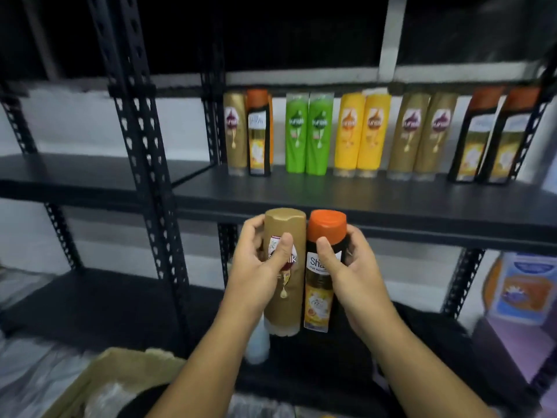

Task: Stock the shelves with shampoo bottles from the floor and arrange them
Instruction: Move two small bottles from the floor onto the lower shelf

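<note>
**Transfer stage of shelf stocking, head view.** The left hand [256, 267] is wrapped around a gold bottle [284, 309], with the thumb across its label. The right hand [351, 276] is wrapped around a black bottle with an orange cap [319, 300], with the thumb on its front. Both bottles are held upright, side by side and touching or nearly so. They are in the air just below the front edge of the middle shelf [361, 200].

A row stands at the back of that shelf. From the left it runs a single gold bottle [235, 131] beside a single black one [258, 137], then a green pair [309, 131], a yellow pair [361, 134], a gold pair [422, 134] and a black pair [488, 137]. A cardboard box [120, 366] sits at lower left, and its contents are unclear.

The step in hand appears to be carrying one bottle of each kind up to the shelf, and neither has been set down yet. The next move calls for lifting both bases over the shelf lip. Each bottle then wants placing next to its own kind, probably by the mixed pair at the left end, labels forward. Tall and narrow, they would likely tip if released before their bases sit flat
</note>
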